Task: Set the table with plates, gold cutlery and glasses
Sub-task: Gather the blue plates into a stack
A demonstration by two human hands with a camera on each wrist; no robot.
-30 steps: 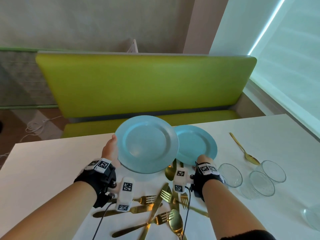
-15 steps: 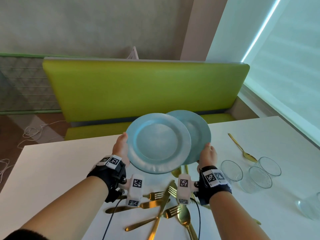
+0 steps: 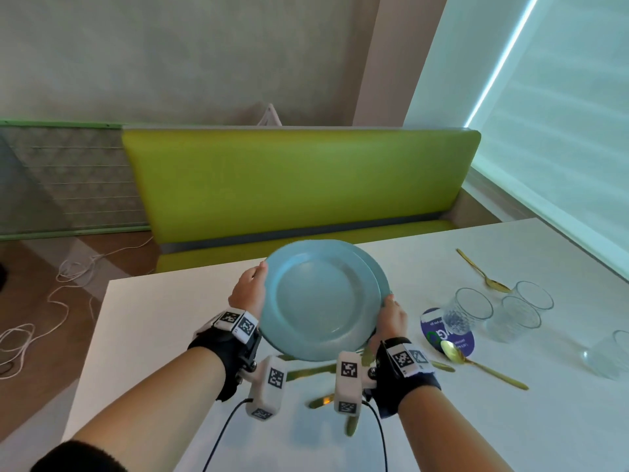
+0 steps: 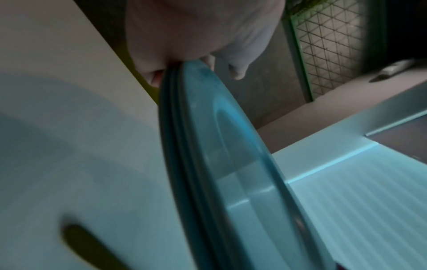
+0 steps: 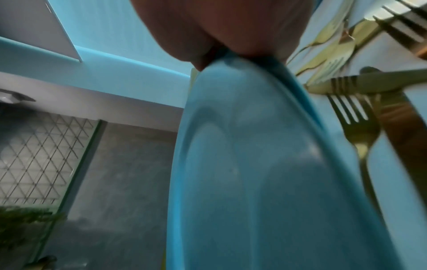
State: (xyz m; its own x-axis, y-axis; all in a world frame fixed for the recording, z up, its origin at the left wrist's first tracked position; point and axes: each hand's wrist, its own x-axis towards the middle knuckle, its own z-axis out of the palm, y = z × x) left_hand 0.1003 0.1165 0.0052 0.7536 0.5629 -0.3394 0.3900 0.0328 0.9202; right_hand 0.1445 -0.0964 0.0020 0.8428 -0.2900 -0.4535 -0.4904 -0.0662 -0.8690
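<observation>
Two light-blue plates hang tilted above the white table (image 3: 153, 318), one almost fully behind the other. My left hand (image 3: 250, 289) grips the left rim of the front plate (image 3: 321, 301). My right hand (image 3: 391, 313) grips the right rim, where the rear plate (image 3: 380, 272) peeks out. The left wrist view shows my left hand (image 4: 184, 60) pinching the plate edge (image 4: 208, 127). In the right wrist view, my right hand (image 5: 221, 49) pinches a plate (image 5: 254, 164). Gold cutlery (image 3: 313, 371) lies below the plates. Several glasses (image 3: 468, 310) stand at the right.
A gold spoon (image 3: 452, 350) rests across a dark blue coaster (image 3: 439, 332); another spoon (image 3: 483, 274) lies farther back right. One glass (image 3: 609, 356) sits near the right edge. A green bench (image 3: 289, 182) runs along the far side. Cables (image 3: 68, 284) lie on the floor at left.
My right hand has carried its plate up and leftward behind the plate in my left hand, so the two now overlap almost fully. Both plates sit higher than before.
</observation>
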